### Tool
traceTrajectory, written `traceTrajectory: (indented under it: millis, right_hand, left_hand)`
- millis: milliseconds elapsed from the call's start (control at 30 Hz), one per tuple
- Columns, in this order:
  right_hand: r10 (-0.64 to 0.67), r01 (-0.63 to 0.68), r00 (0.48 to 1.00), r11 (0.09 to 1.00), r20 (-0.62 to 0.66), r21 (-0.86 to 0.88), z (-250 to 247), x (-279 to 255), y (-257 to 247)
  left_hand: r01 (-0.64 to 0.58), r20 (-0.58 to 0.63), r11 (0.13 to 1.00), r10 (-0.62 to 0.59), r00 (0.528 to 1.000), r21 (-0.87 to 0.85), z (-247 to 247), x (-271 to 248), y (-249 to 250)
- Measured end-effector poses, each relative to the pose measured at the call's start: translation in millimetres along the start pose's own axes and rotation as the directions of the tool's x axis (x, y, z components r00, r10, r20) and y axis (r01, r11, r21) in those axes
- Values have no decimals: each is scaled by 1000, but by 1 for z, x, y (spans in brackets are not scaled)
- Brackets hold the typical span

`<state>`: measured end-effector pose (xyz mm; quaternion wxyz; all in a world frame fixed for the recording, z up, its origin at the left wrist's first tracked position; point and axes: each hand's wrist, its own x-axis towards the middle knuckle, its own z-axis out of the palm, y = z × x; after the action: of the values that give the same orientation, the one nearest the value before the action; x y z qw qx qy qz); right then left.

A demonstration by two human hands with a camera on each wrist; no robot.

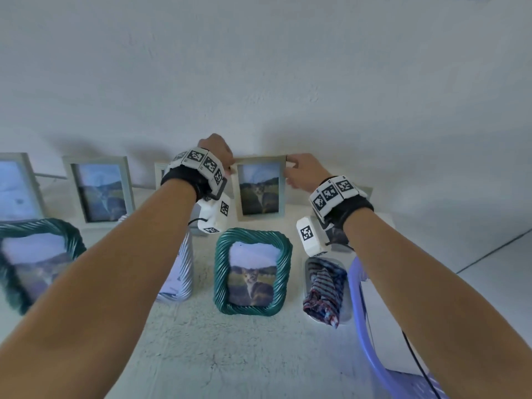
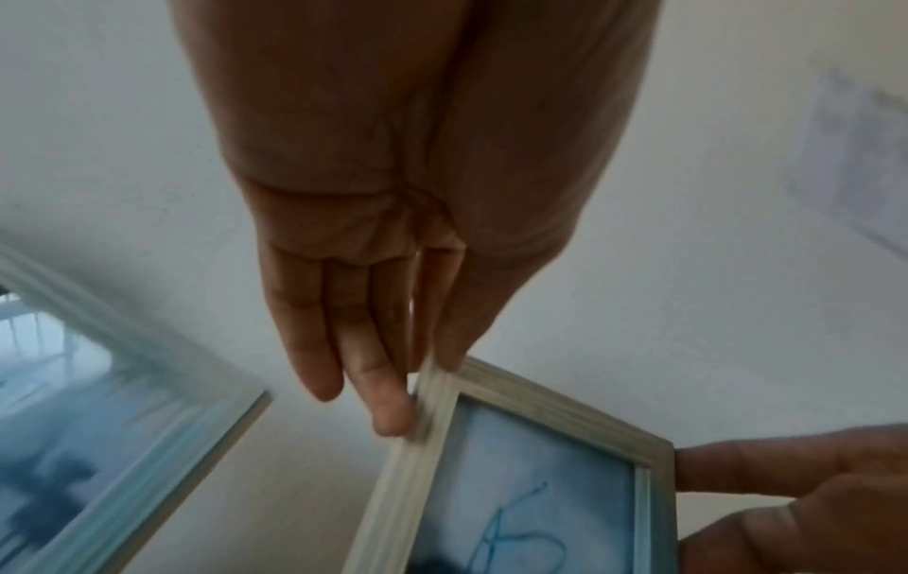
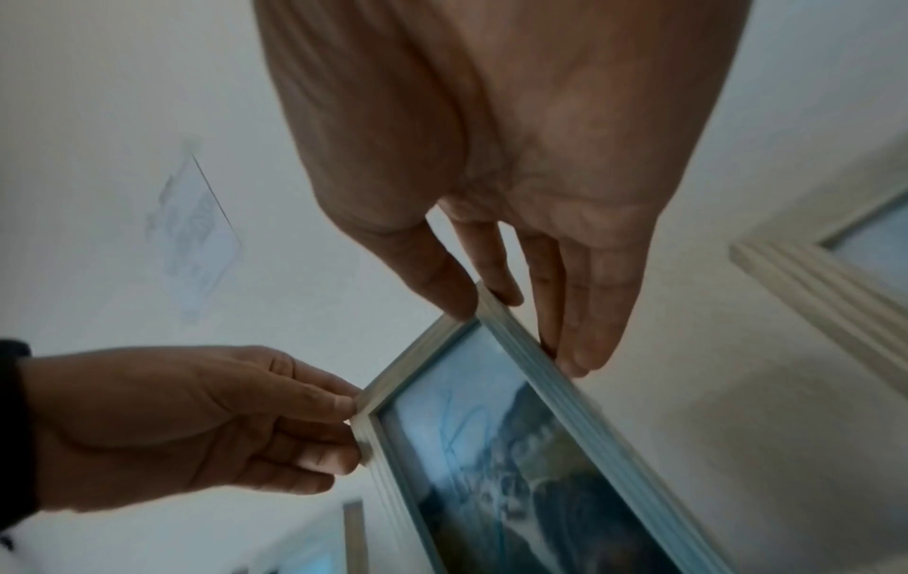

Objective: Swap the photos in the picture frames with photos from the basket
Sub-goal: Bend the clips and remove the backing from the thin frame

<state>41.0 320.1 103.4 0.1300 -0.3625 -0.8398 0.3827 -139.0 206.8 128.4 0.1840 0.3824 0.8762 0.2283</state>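
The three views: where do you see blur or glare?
Head view: the twisted green frame at the left edge is smeared. Left wrist view: the pale wooden frame shows streaked motion blur. Right wrist view: its glass carries a pale reflection; the wall behind is soft.

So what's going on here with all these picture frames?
A person has both hands on the top corners of a pale frame with a cat photo, standing at the back by the wall. The left hand pinches its top left corner, the right hand its top right corner. A green twisted frame with another cat photo stands in front, other frames stand to the left, and a purple basket sits at the right.
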Motion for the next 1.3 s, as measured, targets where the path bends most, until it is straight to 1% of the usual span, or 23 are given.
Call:
traceTrajectory:
  millis: [33,67,167,233,300,367,400,500,600,667,733,800,867,967,1033,1067,1167,1233,1300]
  right_hand:
    - [-36,36,998,999,-49,13,-8,-6,-8]
    - [-69,72,993,997,-100,28,-16,-11,-16]
    - [-130,161,956,982,-264,97,-37,-31,-40]
    - [-151,221,926,960,-346,172,-44,-53,-56]
    - [-157,270,906,929,-393,252,-44,-78,-72]
    - [-126,299,896,880,-425,369,-35,-106,-81]
    - [-97,304,897,842,-431,445,-27,-120,-82]
    - [-48,295,920,739,-389,605,5,-164,-76]
    - [-66,249,960,642,-271,726,48,-205,-61]
    - [-47,177,983,527,-180,831,78,-228,-50]
    - [-14,75,997,401,-76,913,107,-248,-40]
    - [41,-2,999,336,-12,942,133,-267,-32]
    - [102,-49,995,315,18,948,154,-283,-26]
    - [186,-81,982,319,22,944,177,-301,-19]
    - [234,-90,972,306,17,948,187,-309,-17]
    - [249,-94,968,299,18,949,192,-312,-18]
    - [270,-119,962,300,35,947,200,-319,-21]
    - [257,-122,966,325,37,938,203,-321,-24]
    - [215,-100,976,360,21,927,207,-323,-29]
  left_hand:
    - [-22,-31,995,19,999,-98,-10,-3,2]
    - [-75,-78,979,61,995,-187,-20,-6,4]
    - [-226,-222,891,146,964,-394,-47,-25,13]
    - [-324,-304,837,201,931,-441,-63,-46,19]
    - [-402,-364,781,241,900,-478,-76,-74,22]
    - [-456,-394,728,273,878,-511,-82,-101,18]
    - [-467,-391,713,287,875,-522,-83,-116,13]
    - [-456,-339,708,313,887,-539,-77,-154,-15]
    - [-395,-260,673,298,919,-625,-61,-188,-50]
    - [-345,-206,681,281,938,-645,-45,-206,-74]
    - [-274,-132,689,252,959,-672,-25,-220,-96]
    - [-190,-46,692,221,974,-697,-5,-233,-117]
    - [-125,11,710,183,983,-693,13,-244,-135]
    - [-48,46,735,108,993,-676,36,-261,-156]
    - [-12,69,770,72,995,-638,47,-273,-166]
    - [-15,80,798,78,994,-602,50,-281,-169]
    - [-98,123,893,168,978,-440,57,-304,-171]
    - [-113,185,902,206,961,-417,63,-317,-167]
    - [-96,228,887,219,949,-453,76,-323,-166]
